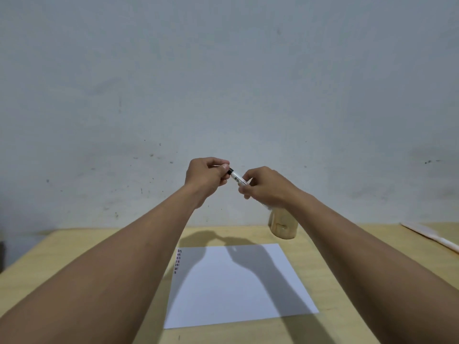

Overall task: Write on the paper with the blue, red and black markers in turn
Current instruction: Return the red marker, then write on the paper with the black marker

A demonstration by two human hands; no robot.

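Observation:
Both my hands are raised in front of the wall, well above the table. Between them is a white-barrelled marker with a black band (235, 177). My right hand (260, 184) grips its barrel. My left hand (206, 176) pinches the black end, where the cap sits; the cap itself is hidden in my fingers. A white sheet of paper (238, 284) lies flat on the wooden table (87, 247) below, with a short column of small red and dark marks (177, 260) at its top left corner. The shadows of my arms fall across the sheet.
A pale wooden holder (283, 225) stands just beyond the paper's far right corner, partly behind my right forearm. A long white object (432, 235) lies at the table's far right edge. A grey wall fills the background.

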